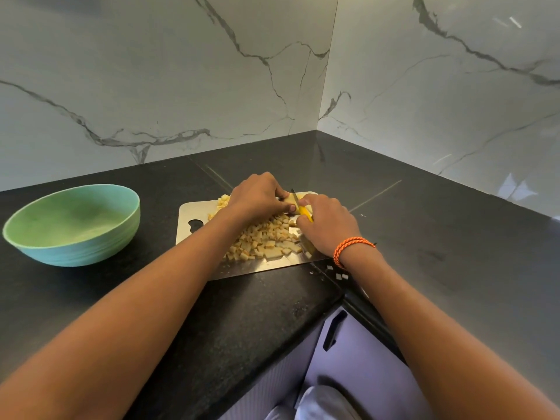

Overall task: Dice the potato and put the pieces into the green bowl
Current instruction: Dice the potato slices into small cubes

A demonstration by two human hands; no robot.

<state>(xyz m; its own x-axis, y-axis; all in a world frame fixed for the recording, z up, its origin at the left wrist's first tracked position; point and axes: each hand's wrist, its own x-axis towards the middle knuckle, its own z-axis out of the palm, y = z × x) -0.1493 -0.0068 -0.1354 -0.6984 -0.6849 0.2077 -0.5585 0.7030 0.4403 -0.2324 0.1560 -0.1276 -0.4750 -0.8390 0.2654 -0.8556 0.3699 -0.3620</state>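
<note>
Left grip (pixel 257 197): fingers curled over a pale yellow, smooth-cut remaining chunk of potato (pixel 291 199), pinching it down at the far edge of the board. Right grip (pixel 327 227): fingers wrapped round the yellow plastic handle of a small knife (pixel 304 211), its narrow dark blade slanting up and resting against the potato chunk between the two hands. An orange braided cord bracelet (pixel 351 247) circled the right wrist.

Rectangular, matte silver metal cutting board (pixel 194 212) with rounded corners and a cut-out handle slot near its left edge lay flat on the table. On it sat a loose heap of small diced potato pieces (pixel 266 241), roughly cubic, cream-coloured with browner faces, spread from the hands toward the near edge; a smaller cluster lay at the far left of the left hand. A few stray white cubes (pixel 341 275) lay off the board on the table, near the right wrist.

Round, ribbed green bowl (pixel 72 225), matte inside with a turquoise outer wall, stood well apart to the left of the board, holding no visible pieces.

Black speckled polished stone table (pixel 242 313) met white glossy marble-patterned wall panels (pixel 181 86) with grey veining in a corner. A lilac cabinet front (pixel 357 359) with a dark handle showed below.
</note>
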